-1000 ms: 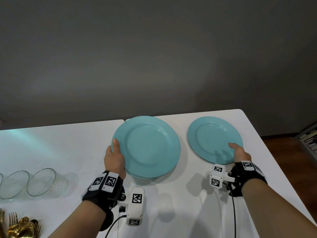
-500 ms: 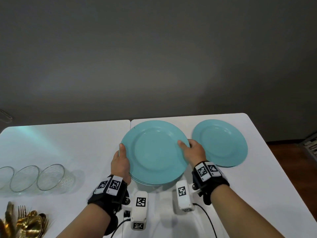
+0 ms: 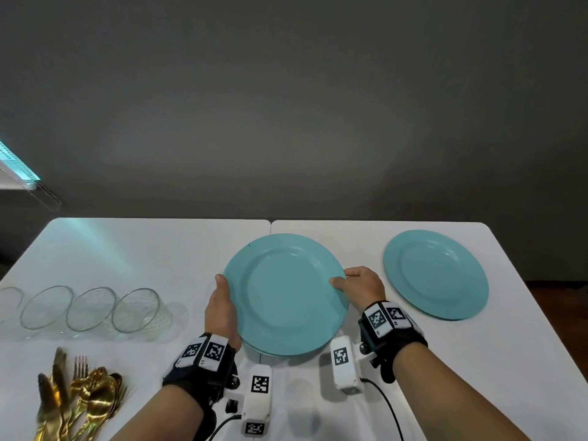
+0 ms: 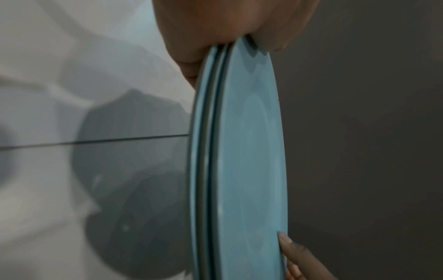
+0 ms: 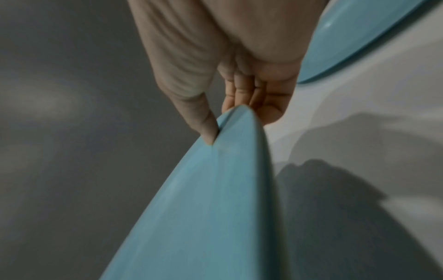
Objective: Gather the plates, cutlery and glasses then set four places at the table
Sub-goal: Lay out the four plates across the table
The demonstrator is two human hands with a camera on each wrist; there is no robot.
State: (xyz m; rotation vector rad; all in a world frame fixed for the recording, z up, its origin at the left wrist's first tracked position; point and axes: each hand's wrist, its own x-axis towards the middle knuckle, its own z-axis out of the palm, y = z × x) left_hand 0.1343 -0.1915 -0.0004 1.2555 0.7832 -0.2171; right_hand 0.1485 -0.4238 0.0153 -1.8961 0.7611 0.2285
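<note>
A stack of teal plates is at the table's middle, its rims seen edge-on in the left wrist view. My left hand grips the stack's left rim, thumb on top and fingers beneath. My right hand pinches the top plate's right rim, thumb above and fingers under. A single teal plate lies flat at the far right. Several clear glasses stand in a row at the left. A pile of gold cutlery lies at the near left.
The white table has a seam down its middle and ends at a grey wall. Its right edge drops to a wooden floor. Bare tabletop shows at the far left and the near right.
My right hand left the single plate at the right and moved left to the stack's right rim, where it now pinches. My left hand kept its hold on the left rim.
</note>
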